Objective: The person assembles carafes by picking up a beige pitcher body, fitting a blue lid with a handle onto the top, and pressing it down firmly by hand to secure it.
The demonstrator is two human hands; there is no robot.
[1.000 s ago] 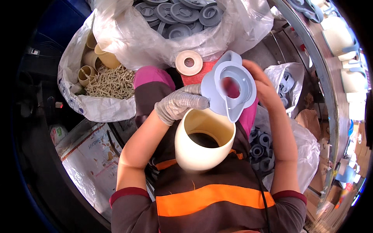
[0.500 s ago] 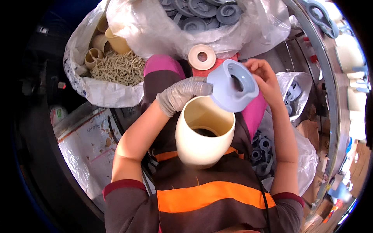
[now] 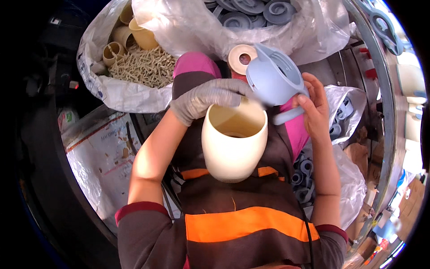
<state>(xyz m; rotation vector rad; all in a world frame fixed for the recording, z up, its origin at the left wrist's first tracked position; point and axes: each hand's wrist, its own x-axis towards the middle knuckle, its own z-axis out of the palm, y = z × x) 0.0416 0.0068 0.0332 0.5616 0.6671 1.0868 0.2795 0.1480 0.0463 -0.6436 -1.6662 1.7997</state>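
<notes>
A cream, barrel-shaped plastic jug body (image 3: 233,154) rests in my lap, its open mouth facing up. My left hand (image 3: 210,97), in a grey glove, bends its fingers over the far rim of the jug body. Just beyond that rim, a light blue jug collar (image 3: 274,80) with a pointed spout, inner rings and a handle is tilted on its side. Bare, my right hand (image 3: 315,102) grips the collar near its handle with thumb and fingers. The collar's lower edge lies close to my left fingertips and is blurred; whether they touch I cannot tell.
Past my knees, a cream ring (image 3: 242,59) sits on something red. A white sack (image 3: 134,101) at the far left holds cream cups and short plastic bits. Grey-blue round parts fill a clear bag (image 3: 313,40) ahead. A metal-edged shelf (image 3: 386,112) curves along the right.
The blue collar has been turned in my right hand, so its spout and handle now show. My left hand's fingers have moved over the jug body's rim.
</notes>
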